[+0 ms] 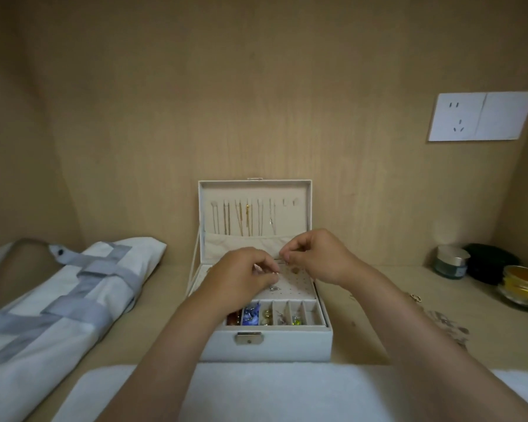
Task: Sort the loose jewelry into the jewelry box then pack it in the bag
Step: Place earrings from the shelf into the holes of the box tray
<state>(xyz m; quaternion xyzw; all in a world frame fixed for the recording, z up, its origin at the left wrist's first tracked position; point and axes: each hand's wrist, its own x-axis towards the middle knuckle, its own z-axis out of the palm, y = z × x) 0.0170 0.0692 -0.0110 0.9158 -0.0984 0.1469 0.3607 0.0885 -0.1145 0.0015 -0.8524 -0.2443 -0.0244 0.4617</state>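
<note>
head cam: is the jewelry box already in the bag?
No, the jewelry box sits open on the wooden surface, apart from the bag lying to its left.

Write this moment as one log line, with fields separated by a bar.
phase: sorting | left hand, right hand: pinch a small piece over the earring panel | jewelry box: open | bag: lies left, not packed

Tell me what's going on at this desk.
A person is sorting jewelry into the open jewelry box. The left hand and right hand hover over its perforated earring panel, fingertips pinched; anything held is too small to see. Necklaces hang in the lid, front compartments hold pieces, loose jewelry lies on the desk at right, and the bag lies at left.
</note>
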